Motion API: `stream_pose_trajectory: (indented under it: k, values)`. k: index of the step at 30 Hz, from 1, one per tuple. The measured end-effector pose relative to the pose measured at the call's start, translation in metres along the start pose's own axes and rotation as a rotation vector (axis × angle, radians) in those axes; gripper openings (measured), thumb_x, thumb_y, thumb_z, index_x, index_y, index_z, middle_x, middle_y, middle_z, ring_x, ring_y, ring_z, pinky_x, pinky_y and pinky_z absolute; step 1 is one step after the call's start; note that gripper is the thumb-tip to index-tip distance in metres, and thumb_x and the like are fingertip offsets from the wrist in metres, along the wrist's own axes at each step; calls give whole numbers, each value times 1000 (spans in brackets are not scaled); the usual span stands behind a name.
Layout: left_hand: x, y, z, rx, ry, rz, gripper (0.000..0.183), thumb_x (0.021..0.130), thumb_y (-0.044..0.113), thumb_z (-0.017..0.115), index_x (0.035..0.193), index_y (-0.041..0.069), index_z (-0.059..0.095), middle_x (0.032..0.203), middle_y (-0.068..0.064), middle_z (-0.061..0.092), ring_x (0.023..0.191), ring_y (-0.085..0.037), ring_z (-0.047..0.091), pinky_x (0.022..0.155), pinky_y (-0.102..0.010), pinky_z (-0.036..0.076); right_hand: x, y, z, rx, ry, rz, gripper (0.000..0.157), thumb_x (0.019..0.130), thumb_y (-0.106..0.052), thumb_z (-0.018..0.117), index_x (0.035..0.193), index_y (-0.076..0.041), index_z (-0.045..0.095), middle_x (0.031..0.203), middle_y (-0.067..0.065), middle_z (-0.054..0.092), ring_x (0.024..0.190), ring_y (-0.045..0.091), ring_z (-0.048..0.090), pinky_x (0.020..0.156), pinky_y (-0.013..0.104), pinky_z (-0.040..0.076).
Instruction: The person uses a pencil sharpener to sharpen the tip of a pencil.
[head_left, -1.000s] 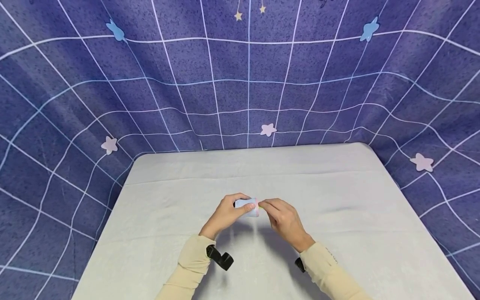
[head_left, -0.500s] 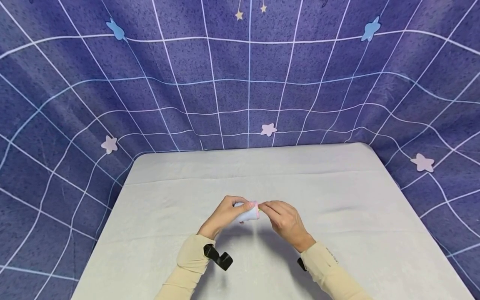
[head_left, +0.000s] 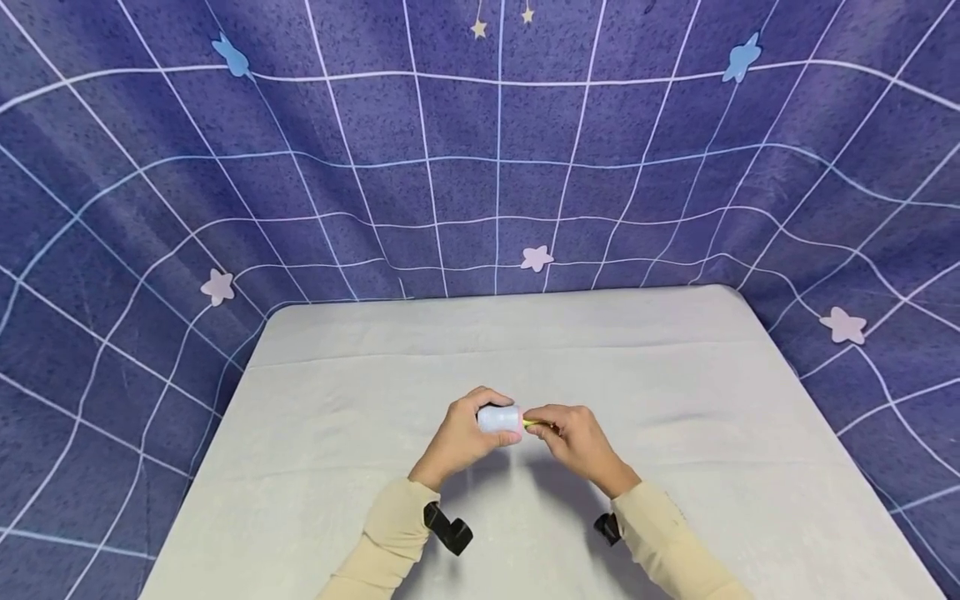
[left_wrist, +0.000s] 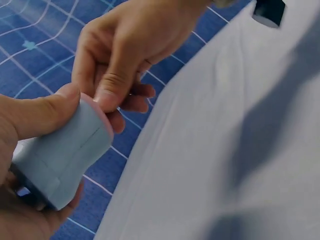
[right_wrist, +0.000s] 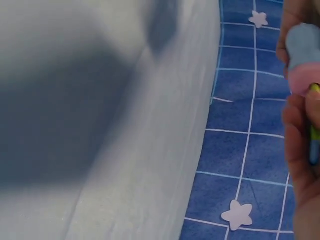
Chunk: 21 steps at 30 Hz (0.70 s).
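My left hand point(head_left: 459, 435) grips a light blue pencil sharpener point(head_left: 498, 419) with a pink end, thumb on the near side and fingers on the far side. A dark base shows on its body point(left_wrist: 65, 155) in the left wrist view. Against the pink end point(right_wrist: 303, 78), my right hand point(head_left: 583, 443) pinches a short yellow-green pencil point(head_left: 530, 422) between thumb and fingers. One end of the pencil meets the sharpener; how deep it sits is hidden. Both hands are held above the table.
A white cloth covers the table point(head_left: 420, 350). Behind it and at both sides hangs a blue curtain point(head_left: 465, 192) with grid lines and stars. Black wrist mounts point(head_left: 448, 530) sit at both cuffs.
The sharpener has been turned in my left hand, whose thumb now lies along its near side. Both hands have shifted slightly right, and more of the pencil shows between them.
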<state>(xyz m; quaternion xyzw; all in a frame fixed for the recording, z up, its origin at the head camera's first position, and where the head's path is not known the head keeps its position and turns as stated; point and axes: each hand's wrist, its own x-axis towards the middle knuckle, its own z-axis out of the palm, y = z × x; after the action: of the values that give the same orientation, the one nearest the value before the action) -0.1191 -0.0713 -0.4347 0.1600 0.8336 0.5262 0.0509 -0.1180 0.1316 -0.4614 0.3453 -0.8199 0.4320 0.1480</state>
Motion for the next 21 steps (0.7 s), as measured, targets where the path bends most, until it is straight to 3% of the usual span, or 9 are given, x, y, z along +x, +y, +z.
stream_pose_trajectory:
  k: [5,10,16,21]
  values:
    - [-1,-2,4,45,-4,61,39,73,12,83,108,11,67,107,1,64,86,-13,55,71,-23,47,2,-3,-6,111,-133,171,11,90,-5,63,95,-4,72,75,7,71,54,14,61,50,18,49]
    - [-3,-4,6,50,-4,103,39,72,11,83,107,10,66,108,-1,64,86,-14,56,71,-23,47,4,-3,-9,127,-206,240,14,93,-7,59,95,-3,72,71,8,70,51,15,58,48,20,48]
    - [-2,-5,7,53,22,120,39,73,10,83,108,11,66,108,0,64,88,-15,57,73,-24,48,6,-4,-6,73,-171,258,13,93,-6,60,97,-4,72,79,7,72,60,12,63,54,19,51]
    - [-2,-7,6,96,51,101,40,74,14,82,110,11,66,110,0,64,88,-13,58,73,-24,48,5,-7,0,-91,-81,175,13,90,-7,64,100,-6,72,90,5,73,69,6,64,61,21,53]
